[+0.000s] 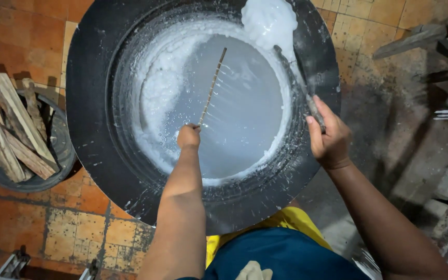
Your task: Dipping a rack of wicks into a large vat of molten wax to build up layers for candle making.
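Left hand (188,136) was closed around the near end of a thin wooden stick (212,85), which reached out across the middle of the liquid; fine threads of liquid appeared to hang from it, which would explain why it was held level and just above the surface. Right hand (329,136) was closed on the handle of a long scraper-like tool (295,78), laid along the pan's right inner wall, its far end lost in the white foam (268,21) heaped at the far rim. Both tools worked inside a large black iron pan (94,103) holding pale grey liquid (239,114) ringed by white crust. To the left, a round tub (63,150) held split firewood (9,129), kept within reach on the tiled floor (27,31).
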